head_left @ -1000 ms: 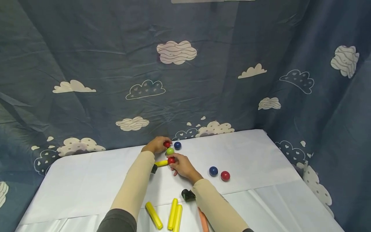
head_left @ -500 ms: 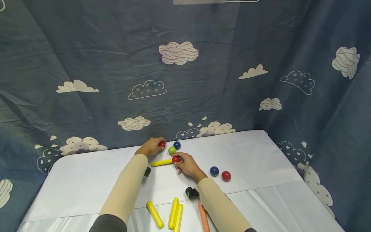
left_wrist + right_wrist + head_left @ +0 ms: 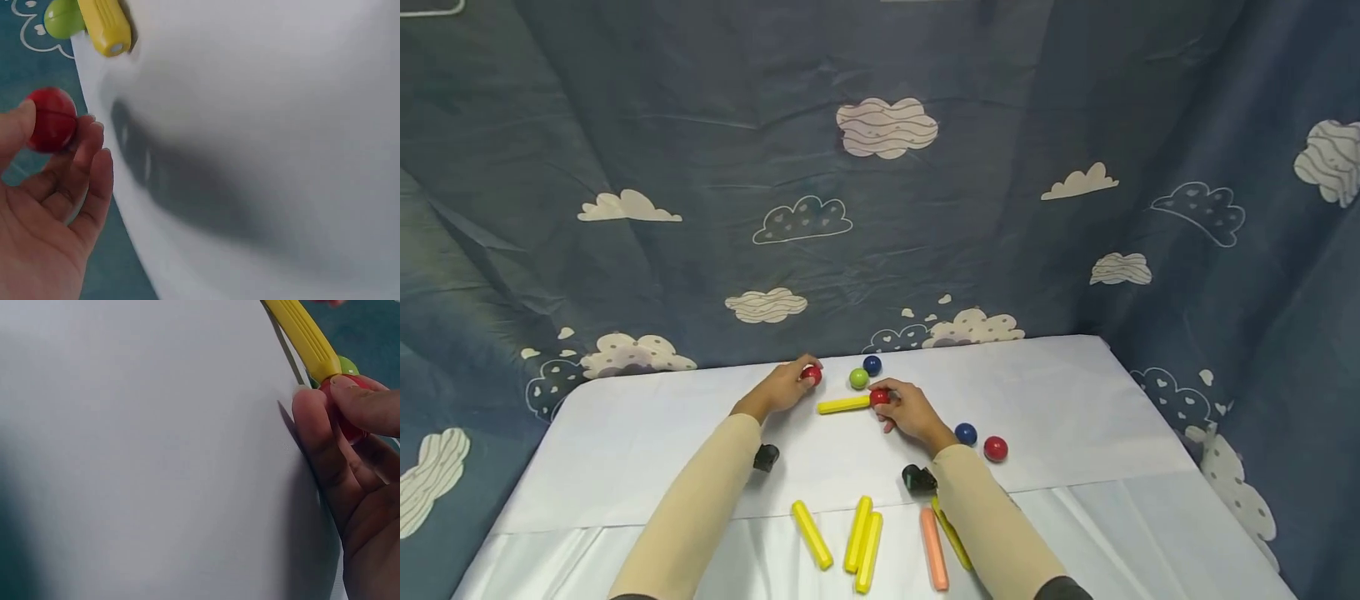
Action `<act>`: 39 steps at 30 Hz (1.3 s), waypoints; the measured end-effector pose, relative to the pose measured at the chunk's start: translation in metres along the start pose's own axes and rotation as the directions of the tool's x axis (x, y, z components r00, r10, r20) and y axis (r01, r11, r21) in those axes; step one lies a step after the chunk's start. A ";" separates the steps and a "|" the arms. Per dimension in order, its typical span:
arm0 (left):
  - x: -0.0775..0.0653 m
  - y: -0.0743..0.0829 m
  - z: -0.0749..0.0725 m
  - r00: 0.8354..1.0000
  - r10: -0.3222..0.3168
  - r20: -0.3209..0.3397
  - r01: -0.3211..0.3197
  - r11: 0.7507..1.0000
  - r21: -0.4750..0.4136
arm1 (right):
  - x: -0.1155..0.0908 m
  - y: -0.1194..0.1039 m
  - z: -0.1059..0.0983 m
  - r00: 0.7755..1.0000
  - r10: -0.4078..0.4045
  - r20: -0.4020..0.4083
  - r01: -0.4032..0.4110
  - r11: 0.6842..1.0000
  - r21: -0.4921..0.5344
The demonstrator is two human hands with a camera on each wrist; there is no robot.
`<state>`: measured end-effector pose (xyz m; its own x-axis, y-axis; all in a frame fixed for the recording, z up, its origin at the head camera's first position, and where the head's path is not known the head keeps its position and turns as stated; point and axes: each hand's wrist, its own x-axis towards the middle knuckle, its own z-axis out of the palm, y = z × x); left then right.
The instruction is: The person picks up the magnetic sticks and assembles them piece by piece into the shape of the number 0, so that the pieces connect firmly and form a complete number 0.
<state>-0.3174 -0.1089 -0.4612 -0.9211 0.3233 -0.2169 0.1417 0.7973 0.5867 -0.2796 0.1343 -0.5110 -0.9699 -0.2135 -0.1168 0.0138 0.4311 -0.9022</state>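
Observation:
My left hand (image 3: 778, 390) pinches a red ball (image 3: 811, 375) between thumb and fingers over the table's back left part; the left wrist view shows this red ball (image 3: 53, 122) with its seam line. A second red ball (image 3: 878, 397) is in the fingers of my right hand (image 3: 916, 414). It sits against the right end of a ridged yellow stick (image 3: 843, 405), which points left towards my other hand. That stick's free end (image 3: 115, 47) has a small pale disc in it. Just behind the stick are a green ball (image 3: 859, 378) and a blue ball (image 3: 872, 365).
Another blue ball (image 3: 966, 433) and red ball (image 3: 996, 448) lie to the right of my right wrist. Several yellow sticks (image 3: 812, 535) and an orange stick (image 3: 934, 550) lie at the front of the white-covered table (image 3: 1060, 400). A dark cloud-patterned curtain (image 3: 700, 167) hangs behind.
My left hand has moved left with its red ball, away from the green ball. My right hand has shifted right with its red ball and the yellow stick. The head view has turned slightly.

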 end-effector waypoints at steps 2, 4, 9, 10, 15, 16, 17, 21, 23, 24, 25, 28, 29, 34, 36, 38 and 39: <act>-0.004 -0.005 0.004 1.000 -0.016 -0.024 0.014 0.997 -0.076 | 0.002 0.000 -0.001 1.000 0.000 0.005 0.000 1.000 0.015; -0.008 -0.009 0.008 0.998 -0.048 -0.049 0.040 0.987 -0.158 | 0.004 0.002 -0.002 1.000 0.000 0.004 0.000 1.000 0.030; -0.016 -0.017 0.020 0.986 -0.135 -0.099 0.099 0.946 -0.308 | 0.011 0.004 -0.005 1.000 0.030 0.002 -0.030 0.998 0.052; -0.018 -0.018 0.024 0.983 -0.152 -0.107 0.111 0.941 -0.319 | 0.012 0.004 -0.006 0.999 0.036 0.003 -0.036 0.998 0.057; -0.022 -0.021 0.039 0.971 -0.193 -0.138 0.139 0.935 -0.326 | 0.013 0.007 -0.010 0.999 0.038 -0.012 -0.037 0.995 0.089; -0.023 -0.021 0.040 0.969 -0.199 -0.146 0.143 0.934 -0.327 | 0.013 0.007 -0.010 0.999 0.039 -0.016 -0.037 0.995 0.096; -0.023 -0.022 0.042 0.968 -0.200 -0.154 0.142 0.935 -0.325 | 0.013 0.007 -0.010 0.999 0.039 -0.022 -0.037 0.995 0.098; -0.023 -0.027 0.044 0.963 -0.195 -0.188 0.128 0.939 -0.319 | 0.014 0.006 -0.008 0.998 0.045 -0.048 -0.041 0.997 0.071; -0.022 -0.030 0.044 0.960 -0.194 -0.201 0.123 0.939 -0.320 | 0.015 0.003 -0.005 0.998 0.031 -0.053 -0.029 0.999 0.033; -0.022 -0.031 0.044 0.958 -0.199 -0.206 0.124 0.937 -0.327 | 0.015 0.002 -0.003 0.998 0.028 -0.053 -0.027 1.000 0.014; -0.021 -0.031 0.045 0.957 -0.202 -0.208 0.124 0.934 -0.336 | 0.016 0.002 -0.003 0.998 0.021 -0.052 -0.022 1.000 -0.005; -0.018 -0.030 0.045 0.952 -0.214 -0.219 0.131 0.931 -0.340 | 0.016 0.001 -0.003 0.999 0.017 -0.049 -0.018 0.999 -0.029; -0.018 -0.029 0.045 0.951 -0.218 -0.221 0.134 0.930 -0.342 | 0.016 0.001 -0.003 0.999 0.022 -0.048 -0.023 0.999 -0.026; -0.017 -0.028 0.045 0.949 -0.234 -0.211 0.148 0.923 -0.355 | 0.017 0.002 -0.003 0.998 0.039 -0.053 -0.039 0.999 0.002; -0.017 -0.028 0.044 0.950 -0.238 -0.203 0.151 0.917 -0.369 | 0.017 0.002 -0.003 0.997 0.043 -0.057 -0.043 0.999 0.002; -0.017 -0.027 0.044 0.950 -0.240 -0.199 0.152 0.915 -0.375 | 0.018 0.002 -0.003 0.997 0.047 -0.062 -0.047 0.999 0.001; -0.018 -0.026 0.043 0.950 -0.245 -0.194 0.157 0.911 -0.381 | 0.018 0.002 -0.003 0.997 0.048 -0.063 -0.048 0.999 0.002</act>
<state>-0.2893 -0.1132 -0.5064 -0.9800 0.0128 -0.1984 -0.1538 0.5831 0.7977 -0.2976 0.1338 -0.5139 -0.9815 -0.1369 -0.1338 0.0610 0.4390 -0.8964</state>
